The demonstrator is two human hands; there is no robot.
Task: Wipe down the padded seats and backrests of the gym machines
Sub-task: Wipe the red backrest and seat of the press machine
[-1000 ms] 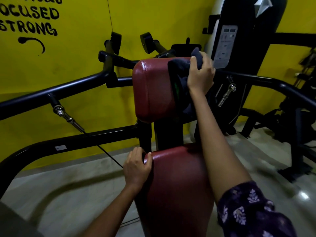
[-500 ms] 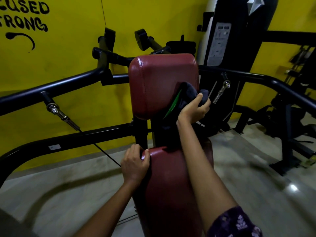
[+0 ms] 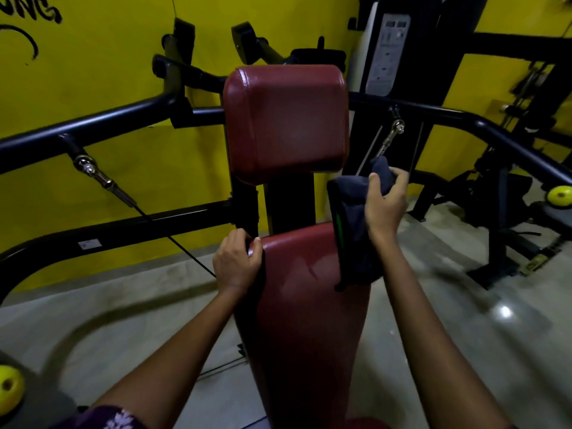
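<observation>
Right hand (image 3: 385,209): fingers curled round a dark blue folded cloth (image 3: 356,230) (green stripe on one edge), hanging at the upper right edge of the long maroon padded backrest (image 3: 306,320). Left hand (image 3: 236,263): fingers wrapped over that pad's top left corner. Square maroon padded headrest (image 3: 286,122) sits above, untouched.

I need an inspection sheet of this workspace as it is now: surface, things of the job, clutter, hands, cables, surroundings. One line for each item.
Surface: grey polished floor, glossy with a light reflection.
Job's things: upper red pad and lower red pad on a black frame; dark cloth with a green stripe hangs at the lower pad's right edge.
Clutter: nothing seen.
Hands: left hand grips the lower pad's top left corner; right hand grips the cloth.
Cables: thin black cable runs from a metal fitting on the left bar.
Surroundings: yellow wall, weight stack tower, more machines at right.
</observation>
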